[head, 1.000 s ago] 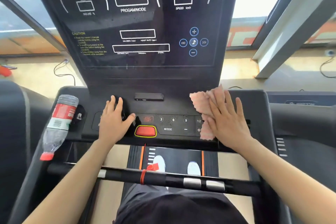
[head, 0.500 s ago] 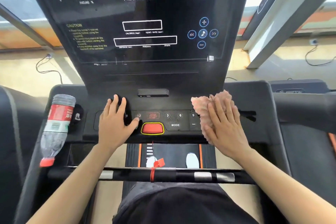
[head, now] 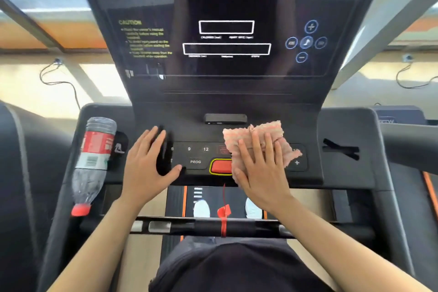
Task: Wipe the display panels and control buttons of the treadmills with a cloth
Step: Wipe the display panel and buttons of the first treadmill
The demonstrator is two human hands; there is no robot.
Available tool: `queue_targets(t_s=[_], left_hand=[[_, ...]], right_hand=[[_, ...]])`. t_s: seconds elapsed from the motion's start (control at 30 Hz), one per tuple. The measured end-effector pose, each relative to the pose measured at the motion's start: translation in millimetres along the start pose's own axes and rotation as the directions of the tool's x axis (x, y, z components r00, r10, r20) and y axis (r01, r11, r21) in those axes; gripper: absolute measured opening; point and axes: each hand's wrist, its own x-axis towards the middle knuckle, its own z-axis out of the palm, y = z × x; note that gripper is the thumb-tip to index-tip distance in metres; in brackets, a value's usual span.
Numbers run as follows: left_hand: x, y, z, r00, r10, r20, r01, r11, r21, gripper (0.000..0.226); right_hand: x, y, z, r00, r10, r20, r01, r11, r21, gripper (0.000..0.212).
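Head view: one clear plastic bottle [head: 94, 159] with a red cap and red label lies tilted in the left recess of the console [head: 343, 125], cap toward me. One black handlebar [head: 308, 230] crosses below the console. A red clip [head: 224, 211] on a red cord hangs at the bar's middle, below the single red stop button [head: 219, 166]. My right hand [head: 260, 173] is flat, fingers straight, grasping nothing. It presses the one pink cloth [head: 260, 133] onto the right half of the control buttons [head: 195, 161], and the cloth hides that button's right edge. My left hand [head: 147, 163] is released, flat on the console left of keys 9, 12 and PROG, thumb spread. The display panel [head: 227, 31] stands behind, dark, its lettering blurred, with five round blue icons at right. Two white shoes [head: 201, 208] stand on the belt [head: 211, 193]. Windows lie beyond, and two cables [head: 59, 80] hang on the wall, one per side. A second treadmill [head: 403, 121] shows at right.
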Motion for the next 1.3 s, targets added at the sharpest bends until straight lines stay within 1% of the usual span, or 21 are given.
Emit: queue_targets(t_s=[0.07, 0.13, 0.17, 0.33, 0.5, 0.63, 0.7, 0.77, 0.87, 0.93, 1.0, 1.1, 1.13, 1.17, 1.2, 1.23, 1.3], left_hand=[[-14, -17, 1, 0.994, -0.105, -0.015, 0.105, 0.994, 0.035, 0.104], [-27, -32, 5, 0.977, -0.214, -0.002, 0.214, 0.975, 0.058, 0.117], [-32, -38, 7, 0.971, -0.240, 0.003, 0.240, 0.969, 0.058, 0.121], [-32, -51, 8, 0.967, -0.253, -0.017, 0.254, 0.967, 0.020, 0.125], [-33, -60, 11, 0.975, -0.219, -0.033, 0.217, 0.975, -0.046, 0.123], [-35, -71, 11, 0.987, -0.162, -0.019, 0.160, 0.984, -0.083, 0.114], [-40, -77, 10, 0.992, -0.129, -0.010, 0.125, 0.979, -0.158, 0.106], [-47, -84, 8, 0.994, -0.107, -0.013, 0.099, 0.957, -0.274, 0.096], [-57, -88, 4, 0.989, -0.142, -0.051, 0.102, 0.876, -0.471, 0.081], [-64, -91, 2, 0.976, -0.188, -0.106, 0.105, 0.843, -0.527, 0.074], [-72, -93, -1, 0.966, -0.206, -0.160, 0.088, 0.835, -0.543, 0.071], [-79, -94, -3, 0.959, -0.131, -0.253, -0.010, 0.873, -0.488, 0.066], [-80, -94, -2, 0.954, -0.096, -0.285, -0.049, 0.886, -0.461, 0.064], [-79, -92, -1, 0.948, -0.059, -0.312, -0.087, 0.897, -0.433, 0.062], [-77, -91, 0, 0.945, -0.016, -0.328, -0.124, 0.908, -0.401, 0.061], [-73, -88, 1, 0.946, 0.045, -0.322, -0.165, 0.920, -0.357, 0.060], [-62, -83, 3, 0.952, 0.194, -0.236, -0.247, 0.942, -0.225, 0.063]], right_hand=[[3, -9, 0, 1.000, -0.013, 0.005, 0.013, 1.000, -0.019, 0.070], [6, -18, 1, 1.000, -0.021, 0.009, 0.021, 0.999, -0.044, 0.070], [8, -24, 1, 1.000, -0.021, 0.010, 0.021, 0.998, -0.052, 0.070], [19, -55, -1, 0.999, -0.024, 0.033, 0.026, 0.997, -0.069, 0.071], [39, -96, -1, 0.997, -0.055, 0.049, 0.058, 0.997, -0.057, 0.073], [64, -137, -2, 0.994, -0.107, 0.029, 0.107, 0.994, 0.011, 0.072], [79, -158, -3, 0.987, -0.160, 0.021, 0.159, 0.986, 0.039, 0.071], [93, -178, -2, 0.976, -0.218, 0.020, 0.217, 0.975, 0.044, 0.071], [106, -191, 0, 0.959, -0.283, 0.030, 0.282, 0.959, 0.022, 0.070], [108, -200, 2, 0.946, -0.323, 0.024, 0.323, 0.946, 0.017, 0.069], [103, -208, 6, 0.923, -0.384, 0.020, 0.383, 0.923, 0.018, 0.067], [92, -213, 8, 0.849, -0.527, 0.033, 0.525, 0.849, 0.065, 0.066], [87, -213, 4, 0.825, -0.564, 0.027, 0.557, 0.821, 0.125, 0.067], [83, -209, -3, 0.817, -0.576, 0.011, 0.561, 0.799, 0.217, 0.069], [77, -203, -8, 0.828, -0.560, -0.026, 0.539, 0.782, 0.312, 0.072], [70, -194, -12, 0.853, -0.513, -0.093, 0.507, 0.775, 0.378, 0.072], [49, -167, -10, 0.897, -0.345, -0.277, 0.432, 0.818, 0.381, 0.058]])
